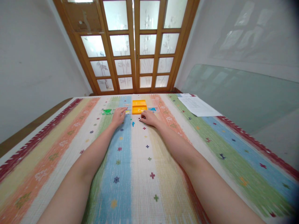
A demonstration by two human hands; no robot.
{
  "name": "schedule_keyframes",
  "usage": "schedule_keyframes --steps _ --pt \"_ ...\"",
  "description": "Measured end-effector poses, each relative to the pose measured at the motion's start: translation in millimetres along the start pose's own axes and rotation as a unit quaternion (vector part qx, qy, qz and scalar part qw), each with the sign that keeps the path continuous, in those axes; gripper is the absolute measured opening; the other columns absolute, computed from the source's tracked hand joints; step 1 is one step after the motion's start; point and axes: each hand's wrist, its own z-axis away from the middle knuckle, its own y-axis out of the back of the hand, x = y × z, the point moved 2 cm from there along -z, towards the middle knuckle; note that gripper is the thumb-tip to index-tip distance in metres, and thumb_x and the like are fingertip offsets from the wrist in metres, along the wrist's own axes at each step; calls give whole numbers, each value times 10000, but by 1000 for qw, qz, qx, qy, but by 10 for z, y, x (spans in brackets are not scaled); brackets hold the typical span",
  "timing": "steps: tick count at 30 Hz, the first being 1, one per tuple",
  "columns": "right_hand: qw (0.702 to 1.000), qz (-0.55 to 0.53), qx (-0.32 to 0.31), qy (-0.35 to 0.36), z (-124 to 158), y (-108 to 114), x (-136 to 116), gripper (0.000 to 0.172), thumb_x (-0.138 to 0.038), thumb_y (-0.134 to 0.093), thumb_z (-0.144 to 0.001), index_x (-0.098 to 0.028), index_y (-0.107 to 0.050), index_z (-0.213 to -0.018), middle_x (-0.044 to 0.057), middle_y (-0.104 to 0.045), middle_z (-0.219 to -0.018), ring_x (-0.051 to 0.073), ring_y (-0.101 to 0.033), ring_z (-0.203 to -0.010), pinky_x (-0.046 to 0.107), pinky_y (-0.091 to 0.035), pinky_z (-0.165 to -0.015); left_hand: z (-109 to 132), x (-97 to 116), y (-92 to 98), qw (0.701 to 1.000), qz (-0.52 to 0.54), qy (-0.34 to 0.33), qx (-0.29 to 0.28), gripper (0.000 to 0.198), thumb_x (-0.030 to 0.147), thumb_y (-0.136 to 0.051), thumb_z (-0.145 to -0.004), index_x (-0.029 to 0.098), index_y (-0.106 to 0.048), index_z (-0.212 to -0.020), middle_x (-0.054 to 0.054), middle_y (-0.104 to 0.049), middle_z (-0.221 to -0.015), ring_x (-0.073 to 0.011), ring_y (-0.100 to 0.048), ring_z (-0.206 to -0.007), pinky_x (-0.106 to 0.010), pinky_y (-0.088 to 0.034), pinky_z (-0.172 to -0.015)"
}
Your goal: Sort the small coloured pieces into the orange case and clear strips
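Note:
My left hand [119, 116] rests beside a clear compartment with small yellow pieces [127, 112]; its fingers are loosely stretched and hold nothing I can see. My right hand [149, 118] is closed, its fingertips pinched low over small dark pieces [140, 119] on the cloth; whether it holds one is hidden. Between and just beyond the hands stands an open orange box [139, 103] with small white pieces [140, 109] in its near part. Loose blue-green pieces [133, 123] lie on the cloth in front of it.
Small green pieces [106, 111] sit in a clear tray at the left, and blue pieces [152, 109] in another right of the orange box. Printed paper [198, 106] lies at the far right of the striped tablecloth [142, 174]. Wooden glazed doors [134, 56] stand behind the table.

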Motion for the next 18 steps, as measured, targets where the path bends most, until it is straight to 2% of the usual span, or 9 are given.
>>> schedule_keyframes --steps 2,4,7,9,11,15,18 --pt "1000 -12 5 -5 -3 -20 20 66 -243 -694 -936 -199 -742 -923 83 -718 -1011 237 -607 -976 311 -399 -834 -34 -197 120 991 49 77 99 365 293 -506 -1014 185 -803 -1196 -125 -766 -1285 -275 -665 -1250 -470 -456 -1178" --pt "1000 -23 13 -5 -4 -35 34 60 -235 -693 -934 -199 -731 -904 78 -718 -996 231 -607 -960 309 -395 -821 -43 -432 237 966 105 146 186 401 343 -494 -1014 161 -791 -1212 -133 -770 -1250 -267 -685 -1199 -440 -497 -1117" --pt "999 -36 29 2 -2 -39 36 54 -221 -694 -925 -200 -717 -881 70 -720 -972 225 -605 -936 307 -384 -801 -15 -750 356 923 153 251 248 441 407 -509 -973 145 -783 -1198 -117 -780 -1087 -231 -717 -945 -361 -564 -878" --pt "998 -45 39 3 -2 -35 28 51 -216 -698 -917 -199 -711 -870 67 -721 -954 221 -601 -918 306 -377 -791 11 -861 388 903 175 298 257 458 422 -517 -946 140 -778 -1195 -102 -772 -1039 -185 -685 -797 -300 -535 -745" --pt "998 -53 45 -1 -2 -30 20 50 -209 -699 -910 -197 -704 -861 62 -720 -924 213 -591 -881 303 -367 -771 26 -872 389 895 188 316 251 462 424 -529 -922 138 -777 -1187 -86 -762 -1003 -147 -633 -697 -264 -490 -671" --pt "995 -75 61 -23 -5 -34 17 45 -168 -679 -885 -195 -692 -852 46 -713 -868 200 -580 -823 295 -352 -733 21 -737 339 897 203 339 197 495 426 -554 -884 118 -773 -1203 -50 -720 -845 -132 -548 -593 -254 -435 -606" --pt "990 -100 94 -36 -13 -48 29 62 -142 -655 -870 -193 -689 -879 48 -721 -900 203 -597 -851 290 -369 -750 13 -663 313 899 196 354 170 498 396 -559 -863 118 -766 -1221 -46 -718 -835 -130 -534 -570 -256 -427 -593"
